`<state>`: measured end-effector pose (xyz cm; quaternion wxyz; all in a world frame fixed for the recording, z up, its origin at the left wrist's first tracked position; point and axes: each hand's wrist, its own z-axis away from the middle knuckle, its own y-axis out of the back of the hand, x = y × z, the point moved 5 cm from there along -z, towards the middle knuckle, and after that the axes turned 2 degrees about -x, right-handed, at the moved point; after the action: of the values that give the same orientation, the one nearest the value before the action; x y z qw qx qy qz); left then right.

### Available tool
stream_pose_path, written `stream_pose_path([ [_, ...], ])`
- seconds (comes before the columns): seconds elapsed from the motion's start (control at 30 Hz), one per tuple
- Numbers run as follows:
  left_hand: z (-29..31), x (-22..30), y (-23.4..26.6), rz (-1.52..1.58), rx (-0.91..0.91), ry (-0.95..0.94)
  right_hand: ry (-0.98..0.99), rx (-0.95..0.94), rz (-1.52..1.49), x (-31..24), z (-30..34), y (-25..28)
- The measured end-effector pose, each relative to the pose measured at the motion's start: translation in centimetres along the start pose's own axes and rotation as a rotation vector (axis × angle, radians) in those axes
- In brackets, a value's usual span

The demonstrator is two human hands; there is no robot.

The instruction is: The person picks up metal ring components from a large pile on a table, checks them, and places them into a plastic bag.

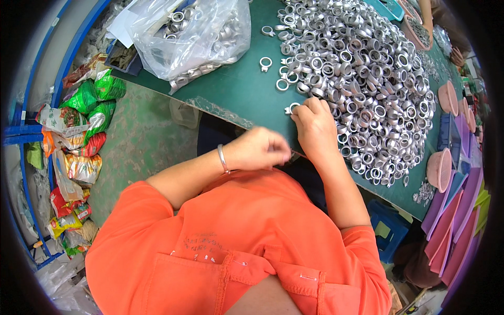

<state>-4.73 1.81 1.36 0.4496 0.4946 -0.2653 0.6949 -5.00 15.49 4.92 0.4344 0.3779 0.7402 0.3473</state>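
Green counter [236, 89] carries a big heap of metal rings [362, 79]; at its near edge the right hand [315, 128] pinches one ring [292, 108] in a narrow grip, fingers pointing away. Just left and nearer the body, the left hand [260, 148] is curled shut, contents hidden.

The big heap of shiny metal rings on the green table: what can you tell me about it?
The heap of silvery metal rings is a broad loose mound of short hollow collars, many with a small tab on the side, lying at all angles. It rests on the dark green tabletop and reaches almost to its near edge. A few stray rings lie apart on its left side. The person's right hand rests at its near left edge, fingers on one ring; the left hand is closed, just clear of it.
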Motion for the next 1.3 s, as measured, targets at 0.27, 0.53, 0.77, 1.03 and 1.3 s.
stream_pose_path([
  [0.27, -3.1, 3.5, 7.4, -0.742, 0.799, -0.402, -0.192, 0.06, -0.436, 0.2, 3.3, 1.5],
  [0.53, -1.5, 4.0, 5.0, -0.535, 0.728, -0.55, -0.277, 0.171, -0.554, 0.8, 4.6, 2.3],
  [0.77, 0.5, 5.4, 3.7, -0.523, 0.75, -0.726, -0.366, 0.247, -0.834, 1.3, 5.1, 1.3],
  [1.03, 8.9, 12.1, 10.2, -0.675, 1.399, -1.149, -0.412, 0.301, -1.329, 1.7, 6.1, 1.3],
  [1.3, 8.6, 13.5, 12.0, -0.956, 1.525, -0.906, -0.52, 0.208, -1.633, 1.4, 6.3, 0.8],
])
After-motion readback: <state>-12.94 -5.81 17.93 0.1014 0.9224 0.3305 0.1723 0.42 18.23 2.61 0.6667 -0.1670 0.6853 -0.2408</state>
